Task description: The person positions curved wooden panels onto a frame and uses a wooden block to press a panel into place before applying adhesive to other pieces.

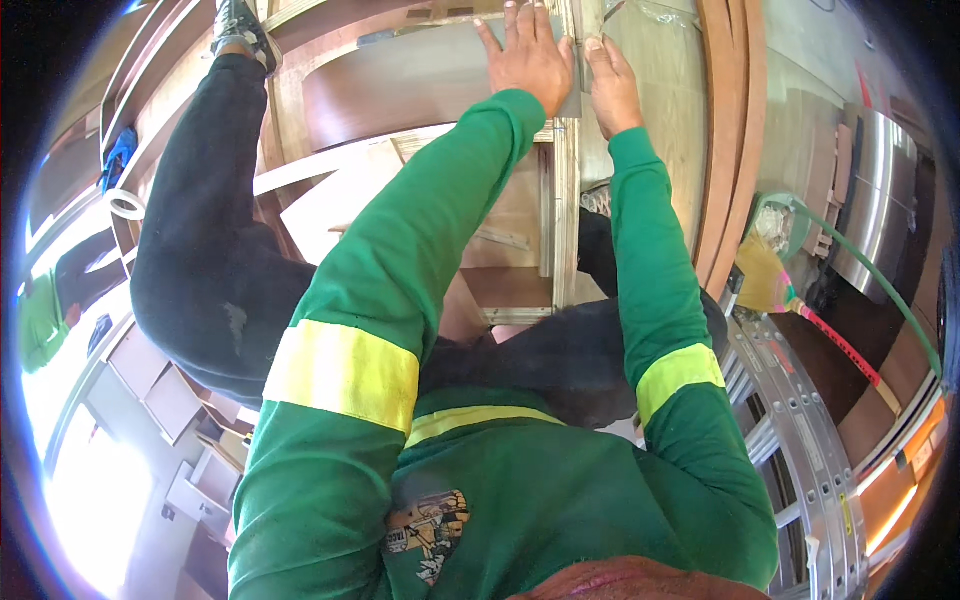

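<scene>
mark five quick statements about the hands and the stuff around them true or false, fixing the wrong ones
1. The left hand is palm down with its fingers extended. True.
2. The right hand rests on the person's knee. False: it is up at the light wooden framing, close to the left hand.
3. A metal ladder is on the person's right. True.
4. Both sleeves are plain red. False: they are green with yellow bands.
5. A broom with yellowish bristles and a red handle is on the person's right. True.
</scene>
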{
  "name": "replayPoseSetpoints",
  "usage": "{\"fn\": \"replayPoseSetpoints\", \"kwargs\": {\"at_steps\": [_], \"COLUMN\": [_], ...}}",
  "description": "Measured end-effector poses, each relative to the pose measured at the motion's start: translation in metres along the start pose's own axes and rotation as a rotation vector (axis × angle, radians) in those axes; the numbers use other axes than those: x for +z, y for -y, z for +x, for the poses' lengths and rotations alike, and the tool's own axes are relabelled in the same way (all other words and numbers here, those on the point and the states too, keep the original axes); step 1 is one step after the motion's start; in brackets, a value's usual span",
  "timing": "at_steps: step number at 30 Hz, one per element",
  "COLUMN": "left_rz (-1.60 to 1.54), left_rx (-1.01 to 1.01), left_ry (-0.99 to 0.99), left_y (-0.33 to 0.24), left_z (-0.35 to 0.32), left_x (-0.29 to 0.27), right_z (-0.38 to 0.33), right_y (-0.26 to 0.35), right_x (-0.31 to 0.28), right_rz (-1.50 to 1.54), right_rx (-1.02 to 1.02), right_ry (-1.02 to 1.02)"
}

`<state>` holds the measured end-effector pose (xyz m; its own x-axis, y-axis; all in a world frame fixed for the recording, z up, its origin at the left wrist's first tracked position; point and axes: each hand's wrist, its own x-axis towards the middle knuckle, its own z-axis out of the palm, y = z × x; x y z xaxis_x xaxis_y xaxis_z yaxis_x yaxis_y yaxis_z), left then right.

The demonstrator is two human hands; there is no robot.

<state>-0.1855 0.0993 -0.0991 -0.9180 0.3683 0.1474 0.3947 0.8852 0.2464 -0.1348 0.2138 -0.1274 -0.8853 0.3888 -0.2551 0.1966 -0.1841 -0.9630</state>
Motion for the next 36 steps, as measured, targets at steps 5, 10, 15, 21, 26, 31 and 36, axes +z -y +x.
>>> {"fn": "replayPoseSetpoints", "kwargs": {"at_steps": [5,10,15,21,26,31,36], "left_rz": [-0.076,-0.057,-0.143,-0.004,-0.084,-0.096,-0.074], "left_rx": [-0.007,-0.001,0.017,0.012,0.015,0.017,-0.006], "left_ry": [0.018,-0.014,-0.108,-0.050,-0.076,-0.070,-0.041], "left_y": [0.000,-0.001,0.001,0.000,0.001,0.001,0.000], "left_z": [-0.001,0.001,-0.001,-0.003,-0.002,-0.002,-0.002], "left_x": [-0.002,0.001,0.005,0.006,0.004,0.003,0.004], "right_z": [0.001,-0.008,-0.015,-0.023,-0.019,-0.021,-0.050], "right_y": [-0.001,0.000,0.005,0.008,0.006,-0.005,-0.011], "right_x": [-0.002,-0.002,-0.001,-0.004,-0.002,-0.008,-0.010], "right_rz": [-0.069,-0.086,-0.076,-0.070,-0.051,-0.010,-0.139], "right_rx": [-0.029,-0.112,-0.096,-0.086,-0.102,-0.112,-0.088], "right_ry": [0.021,0.020,0.012,0.044,0.029,0.076,0.007]}}
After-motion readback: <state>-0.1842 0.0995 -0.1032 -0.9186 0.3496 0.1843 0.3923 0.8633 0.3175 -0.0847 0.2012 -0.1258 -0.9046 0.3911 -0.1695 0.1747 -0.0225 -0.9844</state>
